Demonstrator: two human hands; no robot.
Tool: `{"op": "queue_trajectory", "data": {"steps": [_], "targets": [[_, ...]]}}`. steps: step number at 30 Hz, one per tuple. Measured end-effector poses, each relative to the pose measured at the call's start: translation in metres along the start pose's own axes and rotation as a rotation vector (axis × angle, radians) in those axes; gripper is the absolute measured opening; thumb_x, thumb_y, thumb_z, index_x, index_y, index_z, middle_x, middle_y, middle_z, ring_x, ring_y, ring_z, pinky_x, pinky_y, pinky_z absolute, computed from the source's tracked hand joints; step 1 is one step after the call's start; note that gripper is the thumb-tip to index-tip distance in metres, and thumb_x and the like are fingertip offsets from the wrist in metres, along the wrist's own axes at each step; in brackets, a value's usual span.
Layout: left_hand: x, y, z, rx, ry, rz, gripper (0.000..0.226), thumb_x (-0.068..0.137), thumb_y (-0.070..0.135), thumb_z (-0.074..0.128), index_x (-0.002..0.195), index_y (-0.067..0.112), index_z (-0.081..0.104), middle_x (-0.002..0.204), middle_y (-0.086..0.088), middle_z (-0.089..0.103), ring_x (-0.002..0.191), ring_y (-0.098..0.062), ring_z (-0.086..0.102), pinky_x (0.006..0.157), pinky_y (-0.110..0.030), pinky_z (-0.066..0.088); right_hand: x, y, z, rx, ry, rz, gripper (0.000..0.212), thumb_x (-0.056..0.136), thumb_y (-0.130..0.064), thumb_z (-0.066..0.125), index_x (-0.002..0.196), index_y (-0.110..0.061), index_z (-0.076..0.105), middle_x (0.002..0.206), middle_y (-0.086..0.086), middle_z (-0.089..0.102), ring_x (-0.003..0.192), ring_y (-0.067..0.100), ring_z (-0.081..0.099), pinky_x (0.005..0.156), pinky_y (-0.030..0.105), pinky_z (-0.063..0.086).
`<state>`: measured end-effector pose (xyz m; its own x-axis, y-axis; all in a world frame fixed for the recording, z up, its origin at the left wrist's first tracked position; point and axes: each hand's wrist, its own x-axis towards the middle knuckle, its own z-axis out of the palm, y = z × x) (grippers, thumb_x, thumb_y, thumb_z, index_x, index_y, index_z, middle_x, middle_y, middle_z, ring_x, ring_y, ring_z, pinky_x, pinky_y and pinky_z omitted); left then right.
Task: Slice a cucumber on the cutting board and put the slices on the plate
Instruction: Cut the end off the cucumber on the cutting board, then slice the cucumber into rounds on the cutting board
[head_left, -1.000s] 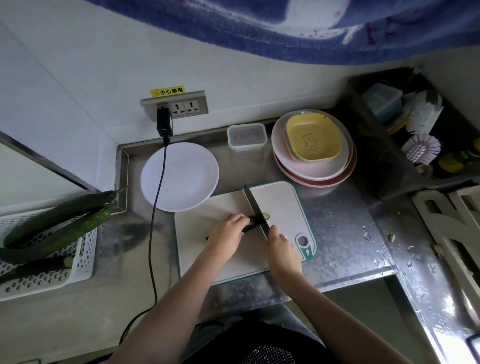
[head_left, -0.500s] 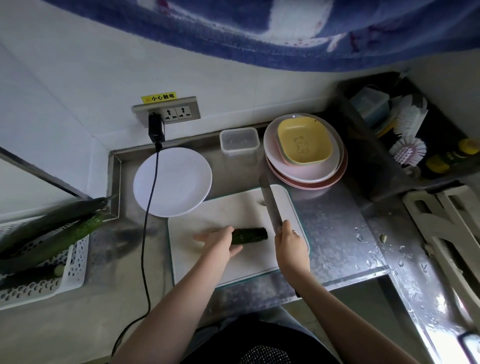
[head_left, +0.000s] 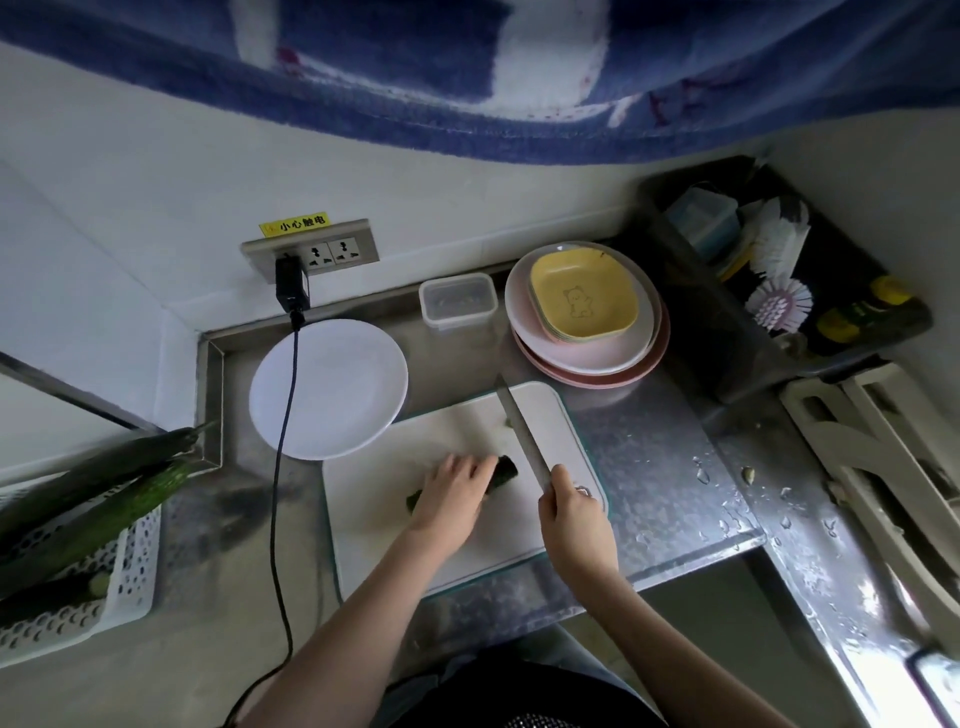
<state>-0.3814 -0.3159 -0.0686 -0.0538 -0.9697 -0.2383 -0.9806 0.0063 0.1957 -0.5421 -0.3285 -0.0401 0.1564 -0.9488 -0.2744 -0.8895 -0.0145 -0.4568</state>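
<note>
I am in the slicing step. My left hand (head_left: 457, 491) lies over the cucumber (head_left: 503, 472) on the cutting board (head_left: 467, 551), fingers curled down around it to pin it in place; only its dark right end and a bit of its left end show past my hand. My right hand (head_left: 574, 525) grips the handle of the knife (head_left: 522, 439), whose blade points toward the far edge of the board and stands just right of the cucumber's cut end, seemingly not yet in it. A small pale scrap lies on the board beside the blade, near the far edge; I cannot tell if it is a slice.

The white plate (head_left: 328, 388) sits on the counter (head_left: 665, 447) just left and far of the board, and I see no slices on it, so I judge the task to be at an early stage.

The next move calls for setting the blade across the cucumber a thin slice in from its right end, keeping my left fingertips tucked back from the edge, then pressing straight down. The piece is short, so my holding hand has little room.
</note>
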Motion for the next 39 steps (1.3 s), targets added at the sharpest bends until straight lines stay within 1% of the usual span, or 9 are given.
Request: {"op": "queue_trajectory", "data": {"steps": [7,10,13,20,24,26,30,36,39], "targets": [[0.000,-0.024,0.003,0.089,0.175,0.186,0.074,0.051,-0.001,0.079,0.117,0.017,0.049,0.119,-0.002,0.047,0.103,-0.026,0.046,0.061,-0.035,0.054,-0.010,-0.014,0.000,-0.124,0.059,-0.155,0.022,0.101,-0.032,0.036,0.106,-0.013,0.044,0.082,0.012,0.061,0.068,0.035,0.061,0.052,0.035,0.043],[0.001,-0.023,0.000,0.212,0.207,0.320,0.076,0.035,0.004,0.084,0.108,0.013,0.067,0.102,-0.005,0.062,0.097,-0.025,0.051,0.057,-0.029,0.054,-0.015,-0.022,0.004,-0.204,-0.003,-0.198,0.030,0.082,-0.017,0.070,0.093,-0.014,0.043,0.062,0.009,0.058,0.043,0.033,0.058,0.036,0.029,0.036],[0.001,-0.026,0.000,0.264,0.202,0.388,0.069,0.037,0.009,0.085,0.104,0.011,0.071,0.096,-0.004,0.068,0.095,-0.023,0.056,0.066,-0.028,0.054,-0.013,-0.023,0.008,-0.297,-0.047,-0.159,0.063,0.044,-0.007,0.088,0.084,-0.017,0.039,0.047,0.001,0.048,0.026,0.023,0.046,0.026,0.023,0.027],[0.001,-0.035,0.006,0.204,0.262,0.486,0.044,0.065,0.006,0.056,0.108,0.009,0.055,0.092,-0.003,0.063,0.096,-0.021,0.046,0.069,-0.028,0.055,-0.013,-0.021,0.013,-0.404,-0.044,-0.204,0.075,0.029,-0.003,0.087,0.084,-0.016,0.038,0.047,0.001,0.050,0.025,0.022,0.047,0.025,0.023,0.029],[0.001,-0.036,0.006,0.199,0.274,0.472,0.039,0.073,0.008,0.035,0.110,0.012,0.046,0.095,-0.001,0.052,0.094,-0.020,0.047,0.067,-0.028,0.055,-0.009,-0.022,0.008,-0.456,-0.049,-0.239,0.060,0.050,0.002,0.080,0.095,-0.013,0.043,0.062,0.007,0.059,0.041,0.028,0.059,0.034,0.030,0.041],[0.002,-0.035,0.005,0.171,0.290,0.471,0.040,0.070,0.008,0.044,0.110,0.013,0.045,0.096,0.000,0.050,0.094,-0.020,0.046,0.066,-0.027,0.054,-0.007,-0.022,0.007,-0.456,-0.070,-0.207,0.057,0.051,0.003,0.079,0.095,-0.013,0.045,0.063,0.008,0.059,0.043,0.029,0.060,0.035,0.030,0.042],[0.005,-0.032,0.002,0.143,0.271,0.467,0.055,0.057,0.007,0.063,0.108,0.014,0.044,0.092,0.000,0.056,0.092,-0.020,0.046,0.062,-0.027,0.053,-0.005,-0.020,0.004,-0.399,-0.173,-0.245,0.037,0.087,0.003,0.047,0.119,-0.011,0.038,0.098,0.013,0.060,0.081,0.034,0.067,0.063,0.037,0.048],[0.005,-0.034,0.004,0.167,0.274,0.451,0.067,0.052,0.010,0.080,0.108,0.013,0.044,0.093,-0.001,0.056,0.093,-0.020,0.046,0.063,-0.028,0.051,-0.004,-0.022,0.005,-0.418,-0.174,-0.244,0.044,0.070,0.002,0.068,0.105,-0.012,0.046,0.076,0.010,0.062,0.058,0.032,0.066,0.047,0.034,0.048],[0.005,-0.032,0.003,0.150,0.278,0.438,0.071,0.046,0.011,0.083,0.105,0.014,0.044,0.090,-0.001,0.058,0.092,-0.020,0.045,0.063,-0.027,0.052,-0.004,-0.022,0.002,-0.379,-0.187,-0.261,0.042,0.084,0.005,0.049,0.122,-0.010,0.038,0.101,0.013,0.060,0.084,0.036,0.066,0.066,0.039,0.050]]}}
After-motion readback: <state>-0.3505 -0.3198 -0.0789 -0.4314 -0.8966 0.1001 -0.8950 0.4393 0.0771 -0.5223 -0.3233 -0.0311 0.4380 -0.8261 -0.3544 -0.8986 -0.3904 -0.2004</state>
